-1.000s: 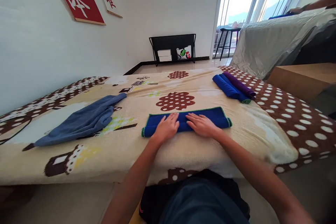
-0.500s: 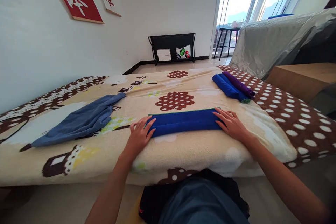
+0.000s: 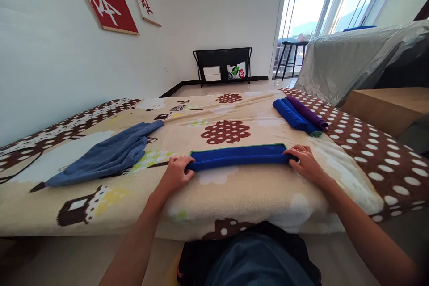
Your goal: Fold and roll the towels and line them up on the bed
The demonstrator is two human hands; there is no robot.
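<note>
A blue cloth point(image 3: 239, 157) with a green edge lies in a long narrow strip across the bed, its near side turned up into a fold. My left hand point(image 3: 179, 172) pinches the left end of that fold, thumb below and fingers on top. At the other end, my right hand point(image 3: 303, 163) grips the fold's right corner between thumb and fingers. Farther right lie blue rolled cloths point(image 3: 295, 116) beside a purple rolled cloth point(image 3: 308, 111). A grey-blue fleecy cloth point(image 3: 103, 154) lies loosely spread to the left of my left hand.
Under everything is a cream patterned blanket point(image 3: 261, 201) over the bed, with brown polka-dot borders. A cardboard box point(image 3: 389, 107) and plastic-covered furniture point(image 3: 351, 53) stand to the right. A black rack point(image 3: 223, 65) is against the far wall.
Both hands have gone from lying on the cloth's ends to pinching its near edge. That edge is now folded up and away from me, making the strip narrower. The view has tilted slightly.
</note>
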